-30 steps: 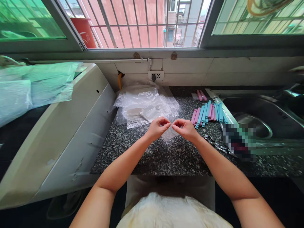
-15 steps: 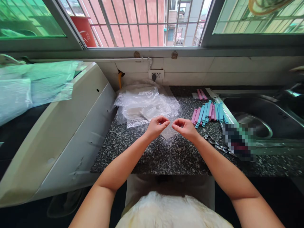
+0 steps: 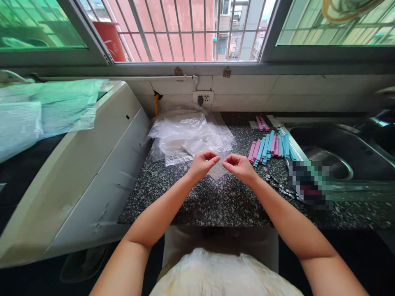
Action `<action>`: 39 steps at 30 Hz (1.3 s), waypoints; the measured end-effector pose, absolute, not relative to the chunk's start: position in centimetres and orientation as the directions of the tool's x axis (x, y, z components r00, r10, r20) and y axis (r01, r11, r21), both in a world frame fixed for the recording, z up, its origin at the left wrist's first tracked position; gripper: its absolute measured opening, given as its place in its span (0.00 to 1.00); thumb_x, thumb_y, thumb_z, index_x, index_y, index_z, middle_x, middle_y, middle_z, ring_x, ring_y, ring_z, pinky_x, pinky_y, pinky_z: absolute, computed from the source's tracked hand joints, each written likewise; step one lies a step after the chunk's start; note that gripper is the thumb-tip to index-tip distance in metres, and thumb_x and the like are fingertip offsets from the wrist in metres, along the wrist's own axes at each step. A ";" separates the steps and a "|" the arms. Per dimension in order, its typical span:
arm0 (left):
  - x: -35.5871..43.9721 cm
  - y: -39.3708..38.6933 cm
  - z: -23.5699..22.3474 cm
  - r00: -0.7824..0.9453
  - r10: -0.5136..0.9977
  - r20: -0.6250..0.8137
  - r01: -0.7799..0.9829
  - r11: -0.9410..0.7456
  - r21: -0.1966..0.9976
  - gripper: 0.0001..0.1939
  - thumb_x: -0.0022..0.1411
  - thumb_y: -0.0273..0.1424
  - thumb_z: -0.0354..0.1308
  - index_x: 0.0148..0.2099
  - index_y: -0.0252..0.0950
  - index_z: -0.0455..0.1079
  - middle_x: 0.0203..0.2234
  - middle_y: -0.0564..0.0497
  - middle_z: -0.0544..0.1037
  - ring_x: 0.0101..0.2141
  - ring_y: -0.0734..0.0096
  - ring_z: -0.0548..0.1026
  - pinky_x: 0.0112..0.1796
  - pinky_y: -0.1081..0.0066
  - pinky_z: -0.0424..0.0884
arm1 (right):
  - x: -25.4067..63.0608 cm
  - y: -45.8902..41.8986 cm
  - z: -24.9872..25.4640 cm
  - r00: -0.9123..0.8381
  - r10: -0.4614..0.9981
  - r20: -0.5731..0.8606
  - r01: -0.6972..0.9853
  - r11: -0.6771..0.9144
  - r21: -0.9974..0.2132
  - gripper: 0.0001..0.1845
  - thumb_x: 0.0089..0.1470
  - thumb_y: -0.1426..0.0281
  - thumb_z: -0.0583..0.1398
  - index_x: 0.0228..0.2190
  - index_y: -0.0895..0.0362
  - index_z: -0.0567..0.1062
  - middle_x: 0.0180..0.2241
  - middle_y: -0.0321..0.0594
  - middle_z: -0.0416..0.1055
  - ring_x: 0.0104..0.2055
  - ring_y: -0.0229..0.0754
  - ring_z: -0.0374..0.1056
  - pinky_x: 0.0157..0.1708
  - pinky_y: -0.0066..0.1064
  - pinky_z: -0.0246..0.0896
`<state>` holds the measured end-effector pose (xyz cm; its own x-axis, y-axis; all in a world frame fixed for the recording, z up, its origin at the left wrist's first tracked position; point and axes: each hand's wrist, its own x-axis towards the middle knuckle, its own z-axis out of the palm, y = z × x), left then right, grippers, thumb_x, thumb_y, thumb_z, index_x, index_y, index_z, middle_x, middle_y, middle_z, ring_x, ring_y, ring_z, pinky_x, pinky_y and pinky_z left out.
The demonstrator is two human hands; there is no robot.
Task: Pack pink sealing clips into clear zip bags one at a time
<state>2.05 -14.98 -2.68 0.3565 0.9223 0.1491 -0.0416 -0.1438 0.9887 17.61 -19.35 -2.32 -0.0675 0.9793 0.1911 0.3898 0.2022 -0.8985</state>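
Note:
Thumb and fingers pinched together, my left hand [image 3: 201,164] grips one side of a small clear plastic bag [image 3: 217,171] over the counter. On the bag's other side, my right hand [image 3: 242,166] is closed in the same kind of pinch. The bag hangs between the two hands and is hard to see against the speckled stone. Just behind my left hand lies a loose pile of clear plastic bags [image 3: 188,133]. Right of my right hand are several pink and blue bag clips [image 3: 268,147], with a few pink clips [image 3: 262,123] farther back.
A steel sink [image 3: 327,150] is set into the dark speckled counter [image 3: 197,205] at the right. A pixelated item [image 3: 310,185] lies in front of it. On the left stands a white appliance [image 3: 105,152] with plastic sheets [image 3: 61,102] on top. A wall socket [image 3: 203,97] sits behind.
Both hands keep their pinches at nearly the same spot. My right hand has shifted very slightly left; otherwise things stay put.

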 end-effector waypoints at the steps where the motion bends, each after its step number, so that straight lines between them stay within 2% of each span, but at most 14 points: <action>1: 2.0 -15.0 -2.7 0.355 0.923 0.147 -0.048 -0.140 0.989 0.10 0.45 0.35 0.63 0.24 0.33 0.69 0.18 0.55 0.71 0.23 0.78 0.66 0.28 0.73 0.63 | 17.6 -19.4 -2.3 -0.065 0.979 0.193 0.388 0.203 -0.899 0.11 0.45 0.62 0.59 0.21 0.58 0.70 0.20 0.35 0.67 0.23 0.33 0.58 0.25 0.27 0.55; 18: 2.0 -15.4 -2.8 0.380 0.914 0.142 -0.042 -0.137 0.990 0.09 0.43 0.33 0.64 0.22 0.33 0.70 0.18 0.55 0.71 0.23 0.78 0.66 0.27 0.74 0.63 | 17.3 -19.3 -2.8 -0.071 0.977 0.203 0.400 0.214 -0.891 0.10 0.44 0.64 0.57 0.19 0.58 0.68 0.19 0.33 0.63 0.22 0.32 0.55 0.24 0.27 0.53; 27: 1.9 -15.2 -2.9 0.327 0.938 0.117 -0.102 -0.088 0.991 0.10 0.42 0.34 0.65 0.23 0.33 0.70 0.18 0.55 0.71 0.22 0.79 0.66 0.27 0.74 0.62 | 17.4 -19.4 -2.8 -0.041 0.980 0.196 0.333 0.198 -0.922 0.10 0.43 0.64 0.59 0.22 0.58 0.70 0.20 0.34 0.66 0.23 0.33 0.58 0.25 0.27 0.55; 39: 1.9 -15.3 -2.6 0.326 0.942 0.083 -0.119 -0.046 0.992 0.10 0.40 0.33 0.66 0.22 0.33 0.70 0.17 0.56 0.71 0.21 0.80 0.65 0.26 0.75 0.61 | 17.3 -19.4 -3.0 -0.045 0.974 0.223 0.340 0.225 -0.913 0.09 0.44 0.65 0.58 0.20 0.58 0.69 0.19 0.33 0.64 0.22 0.32 0.57 0.24 0.27 0.55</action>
<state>1.93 -15.27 -2.61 0.3257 0.9418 0.0828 -0.1191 -0.0460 0.9918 17.31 -19.37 -2.97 -0.0447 0.9737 0.2233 0.3398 0.2251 -0.9132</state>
